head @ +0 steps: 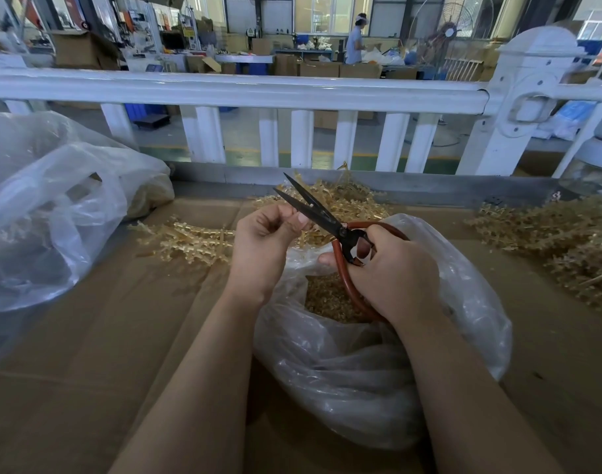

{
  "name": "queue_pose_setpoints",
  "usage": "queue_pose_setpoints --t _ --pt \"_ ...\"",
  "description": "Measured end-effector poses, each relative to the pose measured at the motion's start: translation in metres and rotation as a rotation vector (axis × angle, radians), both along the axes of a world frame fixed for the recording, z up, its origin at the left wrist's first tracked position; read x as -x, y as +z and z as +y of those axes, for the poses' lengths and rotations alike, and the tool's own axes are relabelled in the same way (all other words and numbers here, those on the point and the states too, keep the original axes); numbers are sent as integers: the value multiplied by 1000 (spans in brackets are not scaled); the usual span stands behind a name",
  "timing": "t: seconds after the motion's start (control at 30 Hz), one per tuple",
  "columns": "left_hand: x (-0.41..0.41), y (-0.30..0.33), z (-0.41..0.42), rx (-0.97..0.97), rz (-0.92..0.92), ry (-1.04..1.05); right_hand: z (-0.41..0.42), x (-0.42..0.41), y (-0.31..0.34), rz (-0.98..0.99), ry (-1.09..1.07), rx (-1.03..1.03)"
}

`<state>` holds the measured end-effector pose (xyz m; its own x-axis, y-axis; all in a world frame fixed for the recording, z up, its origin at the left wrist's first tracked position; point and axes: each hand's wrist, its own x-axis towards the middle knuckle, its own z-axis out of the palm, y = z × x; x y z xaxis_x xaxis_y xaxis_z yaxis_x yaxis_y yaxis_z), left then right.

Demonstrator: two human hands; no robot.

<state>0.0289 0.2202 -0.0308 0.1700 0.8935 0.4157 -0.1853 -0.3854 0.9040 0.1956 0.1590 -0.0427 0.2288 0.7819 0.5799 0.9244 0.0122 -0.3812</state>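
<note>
The scissors (313, 208) are held up in mid-air over the open mouth of a clear plastic bag (378, 364), with their dark blades pointing up and to the left, away from the person, and the tips slightly parted. The right hand (392, 268) holds them by the red-brown loop handles, its grip curled round the loops with fingers threaded through. The left hand (265, 241) sits just beside the lower blade, its grip pressed together with the thumb against the curled forefinger. Whether anything small lies pinched there cannot be told.

The bag below rests on the cardboard-covered surface (104, 336) and holds a heap of small golden pieces (327, 299). Behind the hands lies a pile of golden branched plastic strips (190, 239), and a second pile (573, 241) lies well apart on the right. A larger plastic bag (46, 206) slumps on the left. A white railing (258, 87) runs along the far edge of the surface, and beyond it another person (356, 39) stands in a workshop.
</note>
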Motion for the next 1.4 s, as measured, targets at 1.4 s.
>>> queue_pose_setpoints --t 1.4 --pt "-10 4 -7 237 -12 -182 6 2 7 664 280 59"
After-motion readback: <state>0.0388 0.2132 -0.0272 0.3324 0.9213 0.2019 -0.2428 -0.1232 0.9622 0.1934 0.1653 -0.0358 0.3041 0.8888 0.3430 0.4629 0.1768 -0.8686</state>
